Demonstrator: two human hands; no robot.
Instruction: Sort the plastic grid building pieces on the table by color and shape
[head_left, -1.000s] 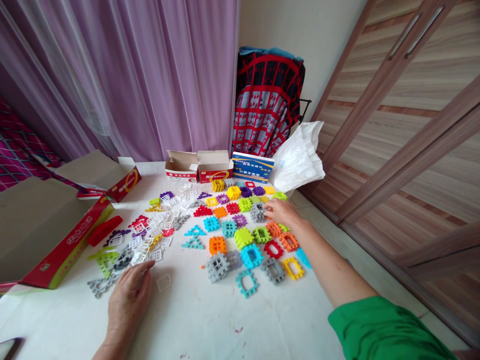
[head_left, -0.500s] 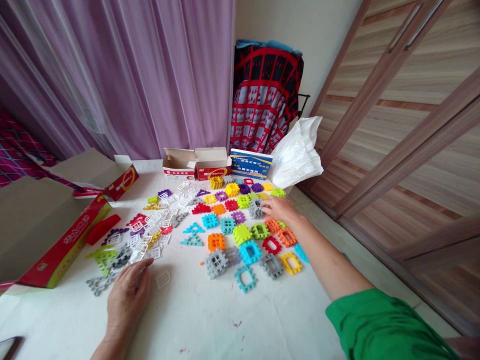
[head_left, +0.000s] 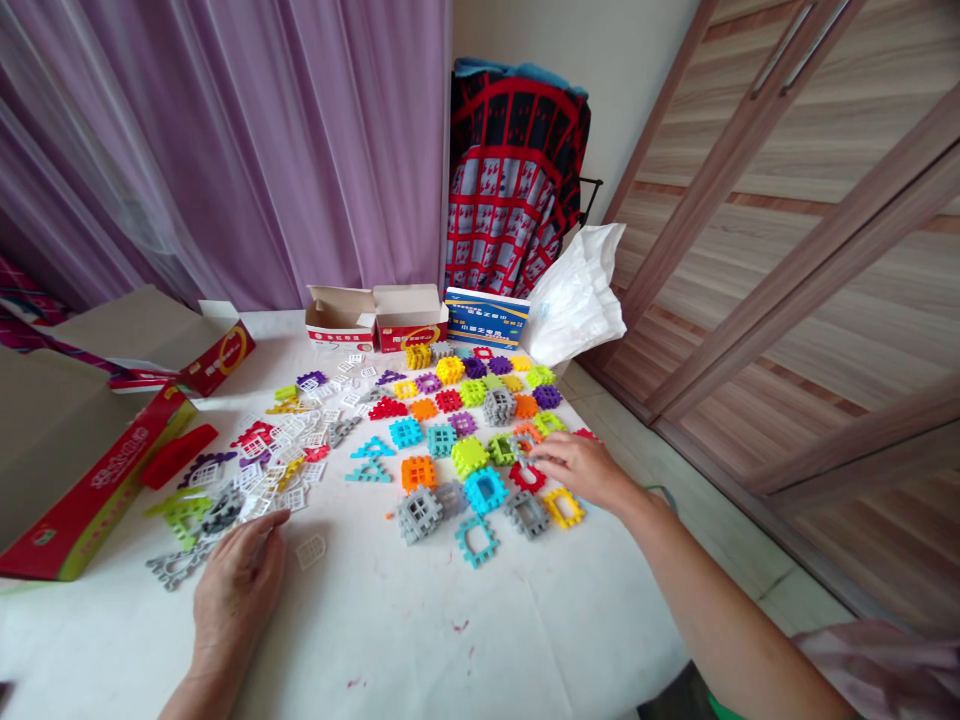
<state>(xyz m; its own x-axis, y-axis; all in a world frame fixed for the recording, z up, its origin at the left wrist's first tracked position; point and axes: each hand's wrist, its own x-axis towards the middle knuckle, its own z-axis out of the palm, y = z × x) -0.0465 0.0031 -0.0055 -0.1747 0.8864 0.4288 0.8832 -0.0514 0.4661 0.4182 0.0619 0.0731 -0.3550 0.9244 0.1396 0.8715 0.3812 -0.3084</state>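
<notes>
Multicolored notched plastic pcs (head_left: 469, 457) lie singly & stacked, center-right of desk (head_left: 480, 640), w/ gray pc (head_left: 522, 446) held over them; white latticed window pcs (head_left: 292, 497) heaped left.

On the counter (head_left: 465, 640) I counted two large open boxes (head_left: 97, 490), two small open boxes (head_left: 411, 337), one blue box (head_left: 487, 320) and one white bag (head_left: 577, 300). There were two light-blue triangles (head_left: 368, 477) and one long red piece (head_left: 180, 456). Of the square toothed pieces (head_left: 470, 456) I saw more than twenty. The white window pieces (head_left: 294, 497) were many, but they overlapped, so I could not give their exact number.
</notes>
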